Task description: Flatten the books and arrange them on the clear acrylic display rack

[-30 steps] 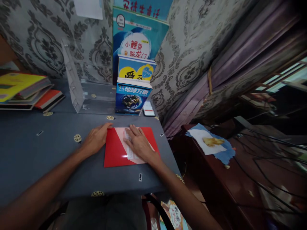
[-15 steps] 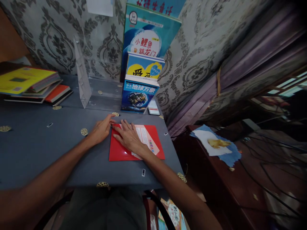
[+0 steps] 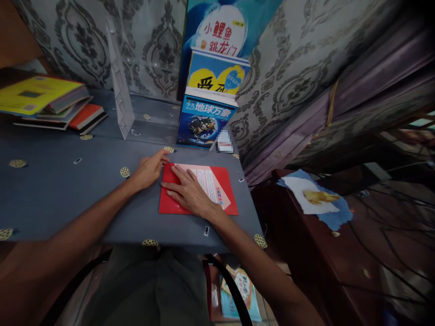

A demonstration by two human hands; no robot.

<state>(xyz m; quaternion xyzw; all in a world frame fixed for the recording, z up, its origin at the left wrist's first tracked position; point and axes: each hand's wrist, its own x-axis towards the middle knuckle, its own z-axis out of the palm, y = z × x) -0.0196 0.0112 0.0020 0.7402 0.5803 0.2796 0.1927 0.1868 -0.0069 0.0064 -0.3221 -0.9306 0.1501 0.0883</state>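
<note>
A thin red book [image 3: 224, 179] with a pale pink printed panel lies flat on the grey patterned tablecloth in front of me. My right hand [image 3: 190, 192] rests on its left part, palm down with the fingers spread, covering some of the red cover and the print. At the book's far left corner is my left hand [image 3: 151, 168], its fingers reaching toward the corner. I cannot tell whether its fingertips touch the edge. Nothing shows in its grasp.
Behind the red book, a clear stand [image 3: 122, 90] holds several upright books [image 3: 205, 120] against the wall. More books [image 3: 44, 95] are stacked at the far left. To the right, a dark red cabinet [image 3: 295, 226] bears a blue cloth [image 3: 335, 219] and cables. Books [image 3: 241, 290] lie below the table.
The view has tilted down slightly, so the table and books appear shifted. My right hand's fingertips have drawn back from the book's far edge onto its cover. The left hand stays by the corner.
</note>
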